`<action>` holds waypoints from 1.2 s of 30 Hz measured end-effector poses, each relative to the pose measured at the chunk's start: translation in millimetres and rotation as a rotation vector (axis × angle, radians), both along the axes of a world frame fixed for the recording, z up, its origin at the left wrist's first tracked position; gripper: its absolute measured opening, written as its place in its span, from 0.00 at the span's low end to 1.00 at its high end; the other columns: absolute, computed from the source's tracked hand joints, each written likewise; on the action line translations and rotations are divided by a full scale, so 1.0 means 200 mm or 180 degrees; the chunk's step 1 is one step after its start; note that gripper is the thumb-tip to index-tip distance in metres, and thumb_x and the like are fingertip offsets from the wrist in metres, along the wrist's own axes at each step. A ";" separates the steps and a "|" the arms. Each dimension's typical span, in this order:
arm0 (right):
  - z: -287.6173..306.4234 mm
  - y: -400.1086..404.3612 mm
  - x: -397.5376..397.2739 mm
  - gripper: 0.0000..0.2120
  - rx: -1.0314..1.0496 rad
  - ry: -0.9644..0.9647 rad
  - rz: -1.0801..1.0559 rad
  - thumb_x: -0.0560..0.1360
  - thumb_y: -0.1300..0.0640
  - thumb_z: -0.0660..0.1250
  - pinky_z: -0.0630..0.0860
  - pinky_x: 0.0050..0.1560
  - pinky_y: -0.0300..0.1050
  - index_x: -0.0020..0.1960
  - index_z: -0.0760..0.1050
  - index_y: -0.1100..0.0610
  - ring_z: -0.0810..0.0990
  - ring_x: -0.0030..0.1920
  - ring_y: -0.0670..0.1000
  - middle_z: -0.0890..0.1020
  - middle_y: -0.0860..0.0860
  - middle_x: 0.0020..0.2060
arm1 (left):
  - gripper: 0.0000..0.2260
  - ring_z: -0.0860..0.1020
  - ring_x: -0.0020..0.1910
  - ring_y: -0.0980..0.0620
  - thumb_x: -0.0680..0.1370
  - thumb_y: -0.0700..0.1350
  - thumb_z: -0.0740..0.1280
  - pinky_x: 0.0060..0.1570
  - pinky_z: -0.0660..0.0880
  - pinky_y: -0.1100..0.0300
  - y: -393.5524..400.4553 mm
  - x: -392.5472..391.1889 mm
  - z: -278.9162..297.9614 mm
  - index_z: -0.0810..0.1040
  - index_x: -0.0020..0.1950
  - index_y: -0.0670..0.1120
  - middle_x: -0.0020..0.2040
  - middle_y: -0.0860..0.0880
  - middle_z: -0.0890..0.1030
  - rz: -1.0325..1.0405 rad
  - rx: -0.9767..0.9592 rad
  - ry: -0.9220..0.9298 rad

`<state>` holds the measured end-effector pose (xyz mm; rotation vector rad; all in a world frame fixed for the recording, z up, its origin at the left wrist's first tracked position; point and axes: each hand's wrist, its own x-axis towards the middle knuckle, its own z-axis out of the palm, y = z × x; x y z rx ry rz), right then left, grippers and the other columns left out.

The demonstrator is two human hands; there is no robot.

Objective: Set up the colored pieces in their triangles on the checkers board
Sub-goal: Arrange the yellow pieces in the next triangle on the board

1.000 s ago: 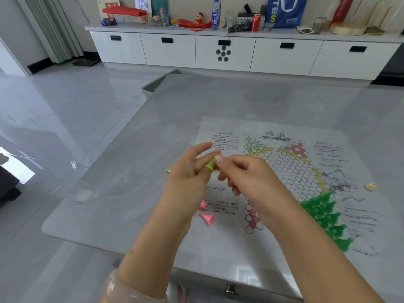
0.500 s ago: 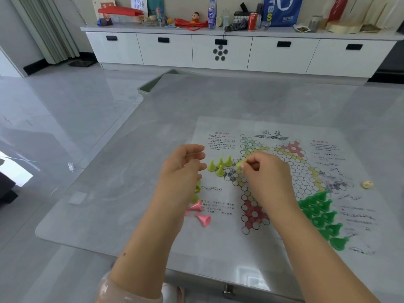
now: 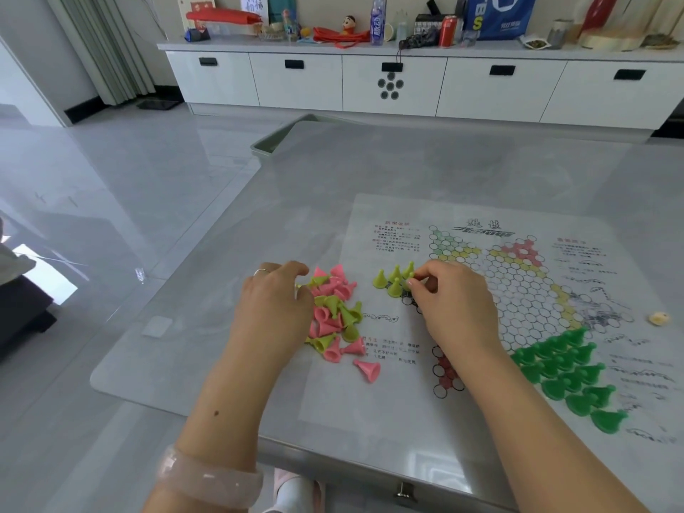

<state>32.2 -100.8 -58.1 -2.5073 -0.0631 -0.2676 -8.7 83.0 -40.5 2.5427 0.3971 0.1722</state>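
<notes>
Board (image 3: 525, 290) lies flat on the grey table (image 3: 370, 187), a printed sheet with a hexagon-cell star and text blocks at its margins. Your right hand (image 3: 455, 309) rests over the left point of the star, its fingertips (image 3: 411, 285) curled and pinching a yellow-green piece (image 3: 406, 282) among the standing yellow-green pieces (image 3: 388, 280) there. Those cones stand upright, close together, on or just beside the cells of that triangle; the hand hides the cells behind them.

Your left hand (image 3: 274, 305) lies at the left edge of the loose pile (image 3: 335, 316), a mix of pink and yellow-green cones tipped on their sides just off the board's left margin. Its fingers are curled down into the pile; whether they hold a piece, I cannot tell. A ring (image 3: 261, 272) sits on one finger and a pale bangle (image 3: 211, 475) on the wrist.

One pink cone (image 3: 368, 370) lies on its side, apart from the pile, on the sheet's left margin. The dark green pieces (image 3: 570, 375) stand upright, filling the near right triangle. A small pale object (image 3: 659, 319) rests on the right margin of the sheet; its nature is not clear.
</notes>
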 end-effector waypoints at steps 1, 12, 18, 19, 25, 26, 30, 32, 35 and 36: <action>0.00 0.00 0.00 0.04 -0.0005 0.0000 0.0006 0.74 0.54 0.65 0.62 0.31 0.38 0.44 0.77 0.53 0.72 0.41 0.48 0.76 0.48 0.40 | 0.15 0.70 0.60 0.44 0.77 0.41 0.58 0.50 0.61 0.61 0.01 0.00 0.00 0.73 0.64 0.48 0.62 0.44 0.71 -0.0003 -0.0023 0.0022; -0.01 -0.03 0.01 0.04 0.0051 0.0031 0.0117 0.73 0.55 0.66 0.67 0.39 0.40 0.46 0.77 0.55 0.74 0.43 0.49 0.76 0.48 0.39 | 0.16 0.69 0.61 0.45 0.78 0.43 0.57 0.49 0.62 0.60 0.03 0.02 -0.02 0.71 0.65 0.47 0.61 0.44 0.72 0.0004 -0.0020 0.0157; 0.02 -0.05 -0.01 0.08 0.0077 -0.0058 0.0053 0.74 0.54 0.64 0.65 0.35 0.40 0.40 0.76 0.57 0.75 0.40 0.50 0.79 0.49 0.37 | 0.15 0.70 0.58 0.46 0.78 0.43 0.58 0.46 0.59 0.64 -0.01 0.03 -0.03 0.74 0.63 0.45 0.58 0.43 0.75 0.0000 0.0094 0.0024; 0.02 -0.05 -0.01 0.09 0.0072 -0.0137 0.0026 0.74 0.54 0.63 0.65 0.33 0.40 0.39 0.76 0.57 0.75 0.39 0.50 0.79 0.50 0.36 | 0.14 0.71 0.56 0.46 0.78 0.43 0.58 0.45 0.60 0.64 -0.01 0.04 -0.03 0.75 0.61 0.45 0.57 0.43 0.76 0.0004 0.0089 -0.0010; 0.08 -0.01 -0.04 0.13 0.0155 -0.0495 0.0118 0.76 0.53 0.60 0.66 0.32 0.42 0.37 0.74 0.58 0.74 0.35 0.51 0.77 0.51 0.33 | 0.16 0.72 0.57 0.46 0.77 0.35 0.54 0.41 0.59 0.66 0.02 0.05 -0.02 0.78 0.57 0.44 0.58 0.42 0.76 0.0053 0.0088 0.0019; 0.09 0.00 -0.05 0.13 0.0192 -0.0503 0.0184 0.76 0.53 0.60 0.67 0.33 0.42 0.37 0.74 0.59 0.74 0.35 0.51 0.77 0.51 0.33 | 0.17 0.71 0.57 0.47 0.77 0.34 0.54 0.42 0.60 0.66 0.03 0.05 -0.02 0.78 0.58 0.44 0.59 0.42 0.76 0.0055 0.0092 0.0098; 0.11 0.06 -0.08 0.06 0.0271 -0.0009 0.1087 0.75 0.52 0.63 0.69 0.35 0.39 0.45 0.75 0.54 0.73 0.35 0.45 0.77 0.47 0.36 | 0.17 0.70 0.56 0.47 0.76 0.35 0.57 0.44 0.61 0.63 0.04 0.04 -0.01 0.76 0.60 0.49 0.58 0.44 0.73 -0.0116 0.0215 0.0344; 0.09 0.09 -0.10 0.08 -0.0003 0.0160 0.1453 0.75 0.50 0.63 0.68 0.38 0.38 0.51 0.74 0.50 0.71 0.38 0.43 0.75 0.45 0.41 | 0.15 0.70 0.55 0.47 0.75 0.38 0.61 0.44 0.61 0.62 0.04 0.02 -0.01 0.77 0.59 0.49 0.56 0.45 0.72 -0.0147 0.0234 0.0332; 0.06 0.15 -0.13 0.12 -0.0243 0.0187 0.1589 0.74 0.50 0.63 0.67 0.42 0.40 0.58 0.71 0.49 0.70 0.45 0.45 0.73 0.46 0.49 | 0.11 0.69 0.50 0.48 0.74 0.39 0.64 0.42 0.61 0.61 0.03 0.02 -0.02 0.77 0.55 0.48 0.53 0.46 0.72 -0.0076 0.0247 0.0245; 0.05 0.16 -0.13 0.14 -0.0293 0.0192 0.1589 0.74 0.51 0.63 0.67 0.43 0.40 0.59 0.70 0.49 0.70 0.46 0.45 0.72 0.46 0.51 | 0.10 0.67 0.48 0.49 0.74 0.39 0.64 0.41 0.61 0.61 0.03 0.02 -0.02 0.77 0.54 0.47 0.52 0.46 0.72 -0.0042 0.0251 0.0211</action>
